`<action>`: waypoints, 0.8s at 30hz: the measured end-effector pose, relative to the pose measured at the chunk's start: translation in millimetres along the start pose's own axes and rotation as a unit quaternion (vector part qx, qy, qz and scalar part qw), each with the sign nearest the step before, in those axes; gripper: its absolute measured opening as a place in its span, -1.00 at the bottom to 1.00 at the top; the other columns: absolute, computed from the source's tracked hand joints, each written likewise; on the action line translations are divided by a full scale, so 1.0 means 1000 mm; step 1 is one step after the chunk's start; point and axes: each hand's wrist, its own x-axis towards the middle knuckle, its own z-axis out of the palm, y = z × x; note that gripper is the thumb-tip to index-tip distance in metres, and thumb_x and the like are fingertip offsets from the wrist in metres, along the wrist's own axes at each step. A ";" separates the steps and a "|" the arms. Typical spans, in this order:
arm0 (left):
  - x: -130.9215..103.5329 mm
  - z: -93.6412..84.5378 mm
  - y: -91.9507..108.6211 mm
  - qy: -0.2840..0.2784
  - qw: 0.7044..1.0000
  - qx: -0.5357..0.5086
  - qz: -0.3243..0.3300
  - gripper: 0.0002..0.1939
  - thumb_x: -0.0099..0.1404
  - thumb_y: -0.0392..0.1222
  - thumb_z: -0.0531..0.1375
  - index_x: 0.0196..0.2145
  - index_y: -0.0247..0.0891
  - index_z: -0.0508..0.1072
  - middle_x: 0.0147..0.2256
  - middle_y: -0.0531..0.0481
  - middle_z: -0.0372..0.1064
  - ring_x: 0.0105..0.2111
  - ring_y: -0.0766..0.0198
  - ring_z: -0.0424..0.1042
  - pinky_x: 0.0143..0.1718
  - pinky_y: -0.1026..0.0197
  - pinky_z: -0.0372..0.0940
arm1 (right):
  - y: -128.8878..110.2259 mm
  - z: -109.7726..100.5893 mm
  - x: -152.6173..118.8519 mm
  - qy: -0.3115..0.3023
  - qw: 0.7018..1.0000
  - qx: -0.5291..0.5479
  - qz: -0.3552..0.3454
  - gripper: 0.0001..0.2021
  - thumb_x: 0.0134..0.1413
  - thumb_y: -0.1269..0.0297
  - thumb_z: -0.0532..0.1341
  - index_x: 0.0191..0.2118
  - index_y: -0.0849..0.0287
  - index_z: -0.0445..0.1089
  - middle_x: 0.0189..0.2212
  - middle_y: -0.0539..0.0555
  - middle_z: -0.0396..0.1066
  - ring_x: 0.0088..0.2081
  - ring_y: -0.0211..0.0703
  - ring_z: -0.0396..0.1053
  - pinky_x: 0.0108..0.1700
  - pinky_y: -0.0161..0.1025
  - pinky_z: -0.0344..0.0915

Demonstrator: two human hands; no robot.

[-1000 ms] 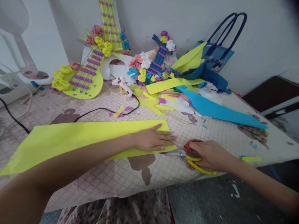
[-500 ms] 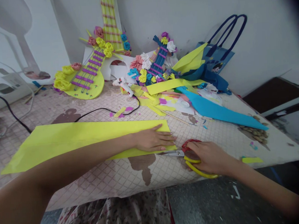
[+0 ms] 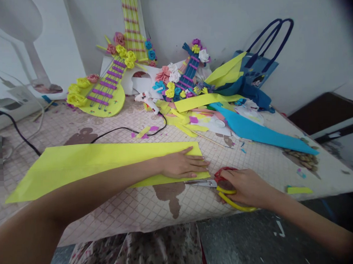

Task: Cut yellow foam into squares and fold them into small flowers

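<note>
A long sheet of yellow paper [image 3: 86, 160] lies flat along the near part of the table, its narrower end at the right. My left hand [image 3: 179, 164] is spread flat on that right end, fingers stretched out. Just to the right, my right hand [image 3: 244, 187] is closed round the handles of a pair of scissors [image 3: 207, 183], one handle red and the other yellow. The metal blades point left, beside the paper's near edge. Whether the paper lies between the blades is hard to make out.
Behind the sheet lie a white glue gun [image 3: 147, 102] with a black cord, yellow scraps and a blue paper strip [image 3: 262, 133]. Paper guitars with flowers [image 3: 106, 92] and a blue bag [image 3: 258, 68] stand by the wall. The table's front edge [image 3: 158, 229] is close.
The scissors have shifted very slightly left along the paper's near edge, and their blades look closer together. My left hand stays pressed on the sheet. The whole view has moved a little.
</note>
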 end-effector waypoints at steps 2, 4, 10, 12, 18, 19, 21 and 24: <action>0.000 0.000 0.000 -0.007 1.000 0.003 -0.007 -0.49 0.41 -0.05 -0.21 0.26 -0.16 0.02 0.29 0.04 -0.13 0.29 0.28 -0.16 0.26 0.01 -0.58 | -0.002 -0.001 0.000 0.014 1.000 -0.003 0.002 -0.75 0.02 0.10 0.17 -0.29 0.16 0.18 -0.38 0.11 0.43 -0.34 -0.03 0.43 -0.42 -0.24 0.14; 0.001 0.000 0.001 -0.010 1.000 0.006 -0.014 -0.49 0.41 -0.04 -0.22 0.26 -0.14 0.00 0.29 0.07 -0.13 0.29 0.31 -0.18 0.26 0.04 -0.60 | -0.003 -0.002 0.001 0.020 1.000 -0.005 0.000 -0.75 0.02 0.09 0.16 -0.30 0.15 0.19 -0.38 0.12 0.43 -0.35 0.00 0.43 -0.41 -0.21 0.18; 0.007 0.000 0.004 -0.025 0.999 0.040 -0.019 -0.49 0.40 -0.06 -0.21 0.25 -0.13 0.05 0.29 0.11 -0.14 0.29 0.33 -0.22 0.26 0.08 -0.55 | 0.001 0.009 0.005 0.053 0.998 0.027 -0.007 -0.76 -0.04 0.10 0.20 -0.26 0.01 0.19 -0.36 0.15 0.46 -0.36 0.07 0.45 -0.40 -0.09 0.31; 0.009 0.001 0.003 -0.026 0.997 0.070 -0.013 -0.48 0.39 -0.05 -0.22 0.25 -0.20 0.07 0.28 0.08 -0.12 0.29 0.31 -0.21 0.27 0.05 -0.47 | 0.007 0.020 0.005 0.071 0.997 0.033 -0.010 -0.71 -0.08 0.10 0.23 -0.21 -0.07 0.18 -0.33 0.16 0.48 -0.36 0.10 0.46 -0.42 -0.07 0.34; 0.013 0.002 0.000 -0.035 0.996 0.085 -0.012 -0.47 0.38 -0.02 -0.21 0.24 -0.17 0.08 0.28 0.11 -0.10 0.29 0.27 -0.17 0.27 0.02 -0.35 | 0.033 0.051 0.001 0.136 0.988 -0.024 -0.069 -0.66 -0.06 0.11 0.22 -0.13 -0.06 0.18 -0.36 0.10 0.51 -0.47 0.06 0.47 -0.51 -0.12 0.36; 0.013 0.001 0.000 -0.035 0.996 0.077 -0.009 -0.46 0.38 -0.02 -0.21 0.24 -0.20 0.08 0.28 0.09 -0.09 0.29 0.25 -0.16 0.27 0.00 -0.37 | 0.036 0.052 0.000 0.137 0.987 -0.040 -0.076 -0.67 -0.04 0.11 0.21 -0.12 -0.02 0.19 -0.38 0.07 0.51 -0.49 0.02 0.47 -0.53 -0.15 0.36; 0.013 0.001 0.001 -0.030 0.998 0.058 -0.007 -0.45 0.37 -0.02 -0.20 0.24 -0.24 0.09 0.27 0.06 -0.08 0.28 0.23 -0.15 0.27 -0.01 -0.41 | 0.037 0.051 0.000 0.142 0.984 -0.064 -0.090 -0.69 -0.01 0.11 0.19 -0.13 0.05 0.21 -0.41 0.04 0.51 -0.52 -0.05 0.46 -0.56 -0.20 0.35; 0.012 0.000 0.002 -0.031 0.999 0.021 -0.030 -0.48 0.36 -0.04 -0.15 0.23 -0.16 0.11 0.27 0.12 -0.10 0.29 0.27 -0.17 0.26 0.05 -0.50 | 0.028 0.041 0.001 0.137 0.983 -0.073 -0.100 -0.73 0.01 0.11 0.18 -0.17 0.09 0.25 -0.42 0.03 0.51 -0.52 -0.09 0.46 -0.54 -0.23 0.34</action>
